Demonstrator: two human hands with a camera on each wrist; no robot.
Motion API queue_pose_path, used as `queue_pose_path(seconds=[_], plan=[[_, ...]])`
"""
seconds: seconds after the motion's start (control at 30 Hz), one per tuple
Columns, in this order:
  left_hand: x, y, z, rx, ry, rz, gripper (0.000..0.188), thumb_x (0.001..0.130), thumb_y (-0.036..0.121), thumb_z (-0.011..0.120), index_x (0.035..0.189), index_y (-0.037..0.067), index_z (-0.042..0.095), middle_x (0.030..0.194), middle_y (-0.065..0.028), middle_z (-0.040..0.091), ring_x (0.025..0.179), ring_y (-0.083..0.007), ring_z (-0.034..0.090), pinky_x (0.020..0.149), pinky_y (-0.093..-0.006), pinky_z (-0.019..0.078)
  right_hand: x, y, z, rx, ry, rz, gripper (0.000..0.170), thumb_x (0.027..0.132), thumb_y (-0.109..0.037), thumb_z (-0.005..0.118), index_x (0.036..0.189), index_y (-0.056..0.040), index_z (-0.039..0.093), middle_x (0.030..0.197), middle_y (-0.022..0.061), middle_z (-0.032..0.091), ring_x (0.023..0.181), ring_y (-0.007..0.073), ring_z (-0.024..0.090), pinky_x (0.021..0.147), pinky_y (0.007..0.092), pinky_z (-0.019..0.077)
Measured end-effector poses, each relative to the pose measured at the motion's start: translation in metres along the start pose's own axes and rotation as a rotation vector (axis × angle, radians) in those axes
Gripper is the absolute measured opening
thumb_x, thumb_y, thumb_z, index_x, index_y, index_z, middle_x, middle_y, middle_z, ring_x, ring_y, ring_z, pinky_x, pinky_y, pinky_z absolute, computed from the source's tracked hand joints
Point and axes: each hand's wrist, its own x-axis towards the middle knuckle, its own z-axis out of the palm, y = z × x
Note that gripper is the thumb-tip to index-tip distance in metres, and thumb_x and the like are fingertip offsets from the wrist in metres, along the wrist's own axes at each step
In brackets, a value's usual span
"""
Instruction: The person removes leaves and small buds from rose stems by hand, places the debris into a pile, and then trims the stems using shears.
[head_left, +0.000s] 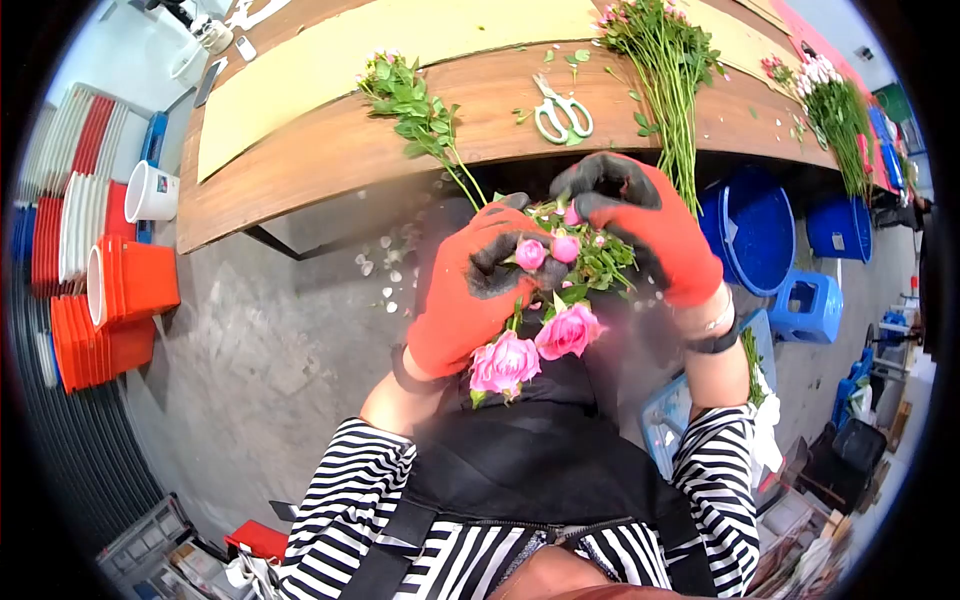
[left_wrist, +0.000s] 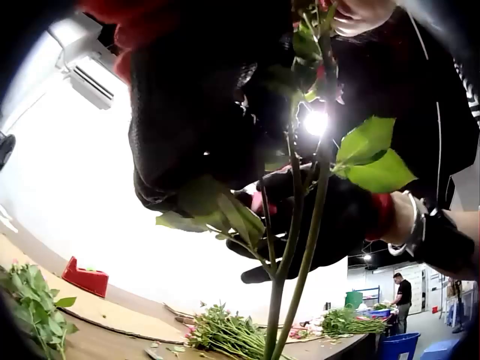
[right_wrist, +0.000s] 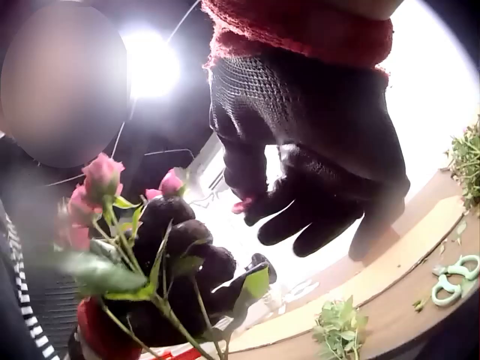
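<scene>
Both hands wear red gloves with black palms and fingers. The left hand (head_left: 465, 290) grips the leafy stems of a spray of pink roses (head_left: 505, 365), its fingers curled round them in the right wrist view. Two open blooms hang toward the black apron, and smaller pink buds (head_left: 531, 254) show by the left fingers. Just right of the buds, the right hand (head_left: 655, 225) is raised above the spray. A small pink petal (right_wrist: 241, 205) is pinched between its thumb and forefinger in the right wrist view. Part of the stems is hidden behind the left glove.
On the wooden table (head_left: 300, 150) lie scissors with pale green handles (head_left: 562, 115), a long-stemmed rose bunch (head_left: 670, 90) and yellow board (head_left: 400, 50). Fallen petals (head_left: 388, 270) dot the floor. A blue tub (head_left: 750, 235) and blue stool (head_left: 808, 308) stand right; orange buckets (head_left: 135, 280) left.
</scene>
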Motion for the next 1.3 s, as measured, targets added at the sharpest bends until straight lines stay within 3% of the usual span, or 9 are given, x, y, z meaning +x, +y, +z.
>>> queue_pose_path(seconds=[0.2,0.33,0.47,0.6,0.73,0.87,1.03,1.27,1.3], plan=[[-0.003,-0.006,0.003,-0.142,0.140,-0.204,0.034,0.070,-0.003,0.063,0.103,-0.004,0.063,0.104,-0.0102,0.063,0.098,-0.0187,0.057,0.096,-0.0322,0.0422,-0.019,0.002,0.026,-0.416,0.175,-0.453,0.040,0.063,0.001,0.075,0.102,-0.0026,0.069,0.107,0.0107,0.066,0.108,0.0254,0.058,0.095,0.0352,0.0447],[-0.003,0.004,0.005,-0.310,0.129,-0.253,0.031,0.075,-0.002,0.061,0.106,-0.002,0.061,0.104,-0.0065,0.063,0.093,-0.0134,0.058,0.089,-0.0285,0.0456,-0.017,0.015,0.030,-0.398,0.178,-0.523,0.036,0.067,0.003,0.073,0.102,0.0003,0.066,0.107,0.0101,0.066,0.105,0.0233,0.059,0.094,0.0351,0.0451],[-0.003,-0.001,0.009,-0.548,0.157,-0.291,0.023,0.085,0.003,0.063,0.108,-0.001,0.060,0.103,-0.0038,0.065,0.094,-0.0125,0.061,0.088,-0.0291,0.0475,-0.012,0.025,0.034,0.345,0.124,-0.102,0.035,0.077,0.003,0.062,0.112,0.0045,0.060,0.110,0.0097,0.065,0.101,0.0143,0.059,0.093,0.0289,0.0446],[0.000,0.000,0.021,-0.791,0.290,-0.211,0.015,0.093,0.002,0.062,0.107,0.002,0.059,0.103,-0.0030,0.065,0.096,-0.0120,0.061,0.087,-0.0287,0.0496,-0.002,0.033,0.030,0.333,0.309,-0.267,0.042,0.076,-0.001,0.063,0.117,0.0041,0.060,0.117,0.0108,0.063,0.109,0.0178,0.058,0.097,0.0307,0.0425],[0.003,-0.003,0.014,-0.682,0.315,-0.294,0.016,0.092,0.001,0.062,0.108,0.002,0.061,0.103,-0.0029,0.066,0.092,-0.0109,0.063,0.082,-0.0278,0.0514,-0.024,0.016,0.034,-0.141,0.257,-0.591,0.050,0.071,-0.015,0.076,0.118,-0.0007,0.063,0.123,0.0126,0.060,0.122,0.0264,0.051,0.104,0.0395,0.0385],[0.001,-0.003,0.017,-0.736,0.331,-0.301,0.024,0.089,-0.001,0.061,0.112,0.001,0.061,0.105,-0.0046,0.066,0.093,-0.0125,0.063,0.083,-0.0272,0.0509,-0.035,0.005,0.037,-0.736,0.266,-0.622,0.051,0.066,-0.013,0.084,0.113,-0.0041,0.064,0.125,0.0130,0.057,0.124,0.0278,0.050,0.103,0.0399,0.0408],[0.008,0.001,-0.001,-0.601,-0.008,-0.370,0.044,0.078,-0.002,0.065,0.121,-0.001,0.059,0.111,-0.0047,0.064,0.104,-0.0120,0.059,0.091,-0.0271,0.0471,-0.022,0.017,0.037,-0.145,0.217,-0.457,0.048,0.067,0.003,0.076,0.114,-0.0007,0.063,0.126,0.0105,0.054,0.119,0.0237,0.053,0.101,0.0338,0.0434],[0.006,-0.004,0.018,-0.514,0.187,-0.318,0.033,0.076,-0.003,0.067,0.109,-0.003,0.064,0.102,-0.0043,0.066,0.093,-0.0104,0.060,0.085,-0.0262,0.0483,-0.019,0.016,0.048,0.204,0.319,-0.371,0.045,0.066,-0.003,0.078,0.109,-0.0025,0.066,0.121,0.0098,0.058,0.116,0.0232,0.054,0.100,0.0346,0.0422],[0.005,0.000,0.021,-0.491,0.243,-0.324,0.031,0.076,-0.003,0.067,0.107,-0.003,0.064,0.100,-0.0041,0.066,0.092,-0.0103,0.060,0.085,-0.0260,0.0483,-0.020,0.018,0.047,0.014,0.367,-0.436,0.044,0.065,-0.005,0.079,0.107,-0.0033,0.066,0.119,0.0095,0.059,0.115,0.0244,0.055,0.100,0.0359,0.0418]])
